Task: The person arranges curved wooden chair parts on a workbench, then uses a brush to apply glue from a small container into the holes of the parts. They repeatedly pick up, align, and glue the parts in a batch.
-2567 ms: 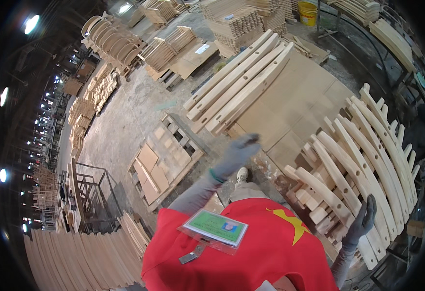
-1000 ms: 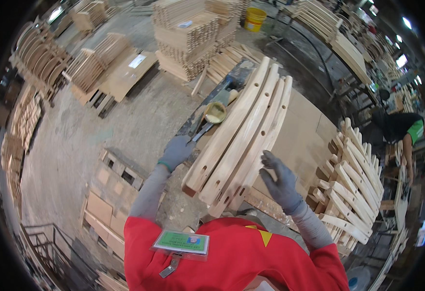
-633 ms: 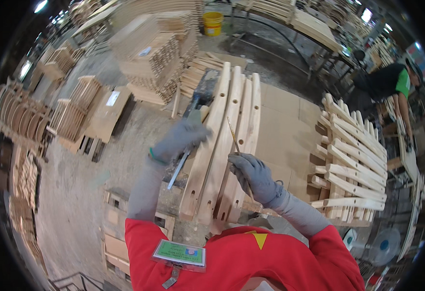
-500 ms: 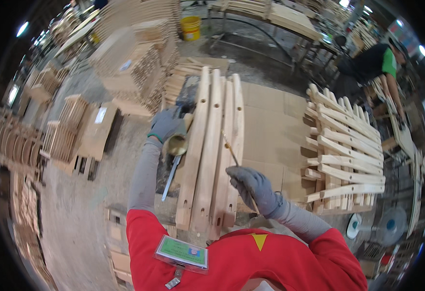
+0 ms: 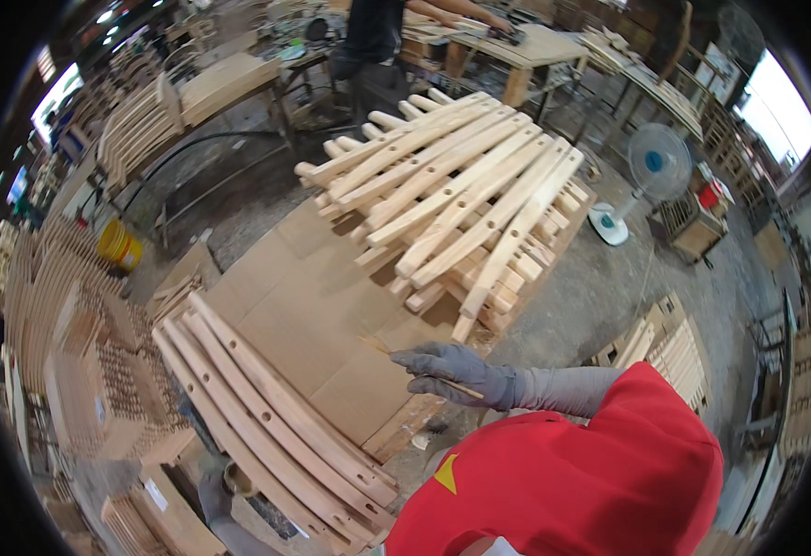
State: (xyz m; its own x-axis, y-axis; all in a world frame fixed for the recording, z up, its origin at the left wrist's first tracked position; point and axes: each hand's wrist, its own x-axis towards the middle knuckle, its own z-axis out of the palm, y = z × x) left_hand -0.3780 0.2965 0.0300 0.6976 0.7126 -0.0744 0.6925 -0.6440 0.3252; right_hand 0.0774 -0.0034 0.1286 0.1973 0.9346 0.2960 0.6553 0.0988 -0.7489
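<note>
Beside a cup [image 5: 238,480], whether the left hand [image 5: 212,494] grips is unclear; the right hand [image 5: 450,370] clasps a brush [image 5: 464,388].

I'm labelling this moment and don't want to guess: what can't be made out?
All in the head view:
Left hand: too small and dim to show whether it grips the cup.
Cup's contents: too small and dark to identify.
Brush: middle of its handle hidden by the right hand.
Co-worker: head cut off by the upper edge.
</note>
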